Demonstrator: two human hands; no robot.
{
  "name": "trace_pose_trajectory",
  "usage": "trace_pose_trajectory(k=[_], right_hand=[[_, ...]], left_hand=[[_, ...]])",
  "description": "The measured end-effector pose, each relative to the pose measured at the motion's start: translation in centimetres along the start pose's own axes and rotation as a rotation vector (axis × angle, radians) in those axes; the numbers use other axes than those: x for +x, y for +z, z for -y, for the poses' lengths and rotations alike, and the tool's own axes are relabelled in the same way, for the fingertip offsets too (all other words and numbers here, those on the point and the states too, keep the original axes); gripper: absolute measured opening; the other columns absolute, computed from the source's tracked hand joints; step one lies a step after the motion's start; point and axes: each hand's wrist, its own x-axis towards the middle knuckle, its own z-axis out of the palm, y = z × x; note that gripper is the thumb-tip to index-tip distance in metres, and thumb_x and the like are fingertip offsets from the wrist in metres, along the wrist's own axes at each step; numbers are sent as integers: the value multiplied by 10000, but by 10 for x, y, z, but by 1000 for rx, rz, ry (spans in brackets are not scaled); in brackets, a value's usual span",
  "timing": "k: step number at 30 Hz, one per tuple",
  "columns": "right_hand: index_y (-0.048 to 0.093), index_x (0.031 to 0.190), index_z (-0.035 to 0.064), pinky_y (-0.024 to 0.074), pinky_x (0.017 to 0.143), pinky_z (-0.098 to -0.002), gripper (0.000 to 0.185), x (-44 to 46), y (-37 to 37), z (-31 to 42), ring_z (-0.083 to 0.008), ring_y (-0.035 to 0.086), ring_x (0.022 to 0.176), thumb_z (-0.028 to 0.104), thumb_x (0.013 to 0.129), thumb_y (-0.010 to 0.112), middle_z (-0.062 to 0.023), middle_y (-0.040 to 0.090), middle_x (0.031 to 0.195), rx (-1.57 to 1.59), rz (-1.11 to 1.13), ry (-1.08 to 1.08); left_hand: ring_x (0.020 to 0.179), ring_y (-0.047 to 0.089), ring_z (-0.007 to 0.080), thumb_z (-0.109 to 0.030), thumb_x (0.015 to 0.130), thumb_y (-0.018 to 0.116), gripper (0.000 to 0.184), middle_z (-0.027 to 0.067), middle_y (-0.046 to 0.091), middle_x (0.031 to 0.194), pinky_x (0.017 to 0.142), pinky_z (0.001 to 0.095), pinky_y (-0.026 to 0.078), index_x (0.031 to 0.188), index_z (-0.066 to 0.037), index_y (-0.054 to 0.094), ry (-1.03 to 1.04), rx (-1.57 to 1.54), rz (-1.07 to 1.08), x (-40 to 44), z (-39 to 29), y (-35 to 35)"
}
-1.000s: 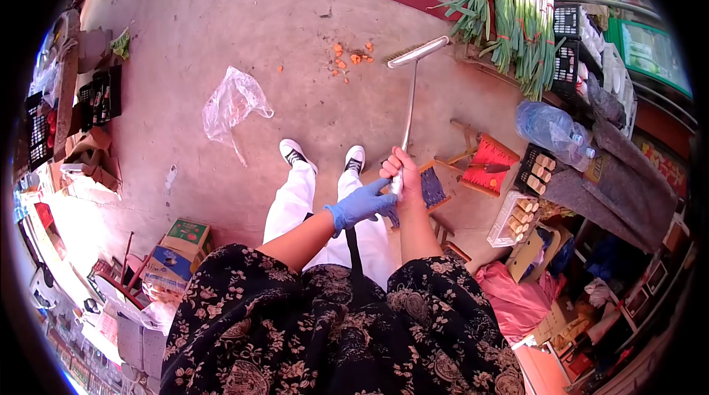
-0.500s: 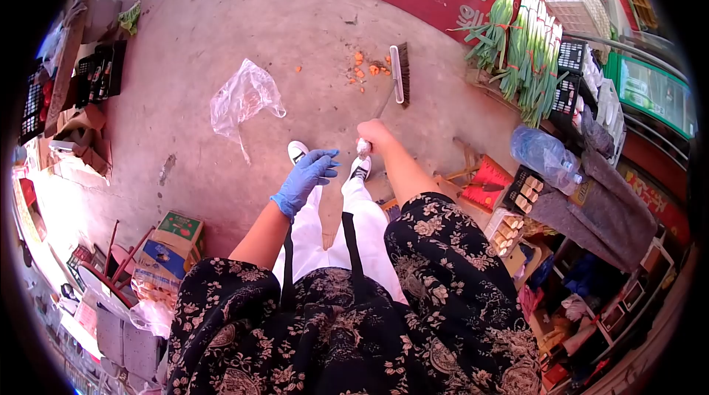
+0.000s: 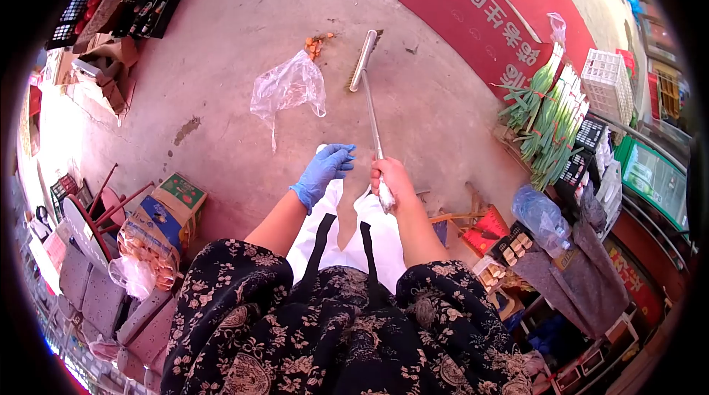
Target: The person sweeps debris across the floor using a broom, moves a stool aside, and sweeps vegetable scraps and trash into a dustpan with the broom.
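There is one long-handled broom with a thin silver-grey metal handle, a white head and dark bristles (image 3: pixel 371 111), two hands, one crumpled translucent plastic bag (image 3: pixel 289 92), one small group of orange pieces, too small to count surely (image 3: pixel 316 46), one red mat with white characters (image 3: pixel 480 22), one white lattice plastic crate (image 3: pixel 607 86) and several bundles of long green-and-white onions (image 3: pixel 550 125). The bare right hand (image 3: pixel 391 179) is closed in a fist round the upper part of the broom handle, its forearm reaching towards 11 o'clock, and the pale grip end sticks out of the fist towards the body. The left hand, in a thin blue glove (image 3: pixel 323 175), is open and apart from the broom, its fingers loosely extended and slightly bent towards 2 o'clock, its forearm reaching towards 1 o'clock. From the hands, the broom head rests on the pinkish concrete floor (image 3: pixel 244 166) at 12 o'clock, the bag lies at 11 o'clock, the mat between 1 and 2 o'clock, and the onions and the crate between 2 and 3 o'clock. The orange pieces are at 10 o'clock from the broom head, right by the top edge of the bag; whether they touch it cannot be told
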Motion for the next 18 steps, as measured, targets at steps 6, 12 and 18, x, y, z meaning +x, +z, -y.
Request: trace_pose_trajectory(k=[6,12,18], right_hand=[[451,831,49,375,323,-284,90,-55,-24,-65,-137,446,385,113,809,511,-27,441,529,69,-233,121],[452,665,89,382,369,-266,177,5,0,-82,-145,446,407,111,838,479,-21,453,504,255,-132,322],[538,872,22,492,600,-352,120,56,119,-66,-206,567,699,109,872,456,-91,572,790,257,153,211]], left_hand=[[843,549,96,-307,895,488,332,16,591,965,753,229,429,1144,-96,546,-77,10,26,-2,24,-22],[1008,495,126,-317,901,478,431,41,518,1148,851,267,390,1267,-93,443,-218,113,19,-22,20,-28],[1235,358,208,-338,873,542,683,140,362,1349,993,302,328,1374,12,237,83,-183,-60,-5,43,-62]])
